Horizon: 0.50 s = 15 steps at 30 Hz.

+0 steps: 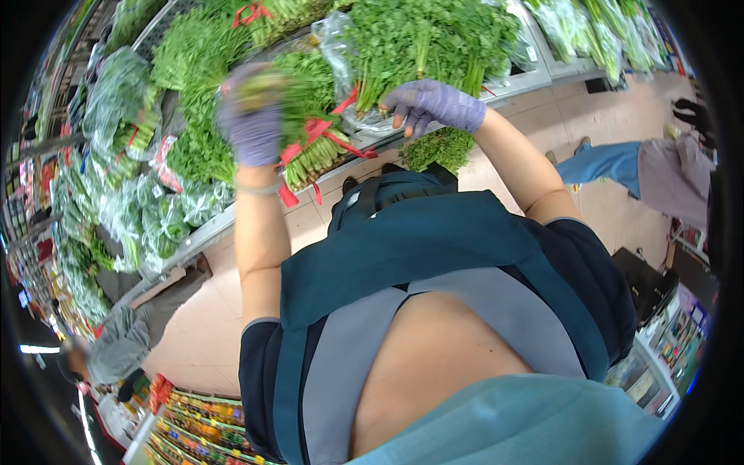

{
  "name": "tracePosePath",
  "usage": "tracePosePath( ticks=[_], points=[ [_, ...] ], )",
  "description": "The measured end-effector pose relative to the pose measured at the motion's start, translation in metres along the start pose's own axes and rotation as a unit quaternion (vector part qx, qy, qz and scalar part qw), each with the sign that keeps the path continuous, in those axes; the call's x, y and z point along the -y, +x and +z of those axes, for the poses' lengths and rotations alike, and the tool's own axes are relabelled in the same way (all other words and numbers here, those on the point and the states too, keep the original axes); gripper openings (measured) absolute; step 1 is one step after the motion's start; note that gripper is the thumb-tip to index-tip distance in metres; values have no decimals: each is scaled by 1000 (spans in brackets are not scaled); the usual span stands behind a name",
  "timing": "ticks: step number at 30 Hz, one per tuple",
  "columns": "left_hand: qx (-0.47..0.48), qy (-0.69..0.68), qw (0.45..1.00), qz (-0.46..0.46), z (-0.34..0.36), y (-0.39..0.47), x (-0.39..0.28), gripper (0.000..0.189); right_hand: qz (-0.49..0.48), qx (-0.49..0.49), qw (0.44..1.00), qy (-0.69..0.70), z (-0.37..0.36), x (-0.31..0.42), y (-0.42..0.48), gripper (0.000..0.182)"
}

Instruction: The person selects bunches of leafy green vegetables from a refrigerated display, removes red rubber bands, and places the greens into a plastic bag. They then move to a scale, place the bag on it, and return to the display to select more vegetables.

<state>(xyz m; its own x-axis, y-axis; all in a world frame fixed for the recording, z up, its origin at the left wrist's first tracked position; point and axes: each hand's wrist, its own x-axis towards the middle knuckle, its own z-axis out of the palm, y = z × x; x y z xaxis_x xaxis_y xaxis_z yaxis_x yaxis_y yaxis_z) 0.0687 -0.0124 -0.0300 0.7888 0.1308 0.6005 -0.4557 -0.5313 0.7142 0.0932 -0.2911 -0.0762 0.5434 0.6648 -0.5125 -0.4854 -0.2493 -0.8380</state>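
Observation:
In a fingerless purple glove, my left hand grips a bunch of leafy greens by the stems; both are blurred by motion. My right hand, gloved alike, hovers at the shelf edge beside a heap of cilantro-like greens, fingers bent and apart with nothing visible in them. Between the hands, a bundle of green stems tied with red ribbon lies with its cut ends at the front edge. Clear plastic wrap lies beside the heap.
Bagged leafy vegetables line the display shelf at left. More greens sit low beneath the shelf edge. One person stands at right, another at lower left. Bottled goods stand on racks behind me.

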Motion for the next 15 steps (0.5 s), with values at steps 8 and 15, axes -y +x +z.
tracePosePath(
  ticks=[8,15],
  points=[
    [-153,-429,886,-86,-187,40,-12,21,31,-88,996,7,-32,-45,0,38],
    [-328,-292,892,-104,-169,28,-23,15,-47,-161,983,-77,-68,-21,25,35]
  ],
)
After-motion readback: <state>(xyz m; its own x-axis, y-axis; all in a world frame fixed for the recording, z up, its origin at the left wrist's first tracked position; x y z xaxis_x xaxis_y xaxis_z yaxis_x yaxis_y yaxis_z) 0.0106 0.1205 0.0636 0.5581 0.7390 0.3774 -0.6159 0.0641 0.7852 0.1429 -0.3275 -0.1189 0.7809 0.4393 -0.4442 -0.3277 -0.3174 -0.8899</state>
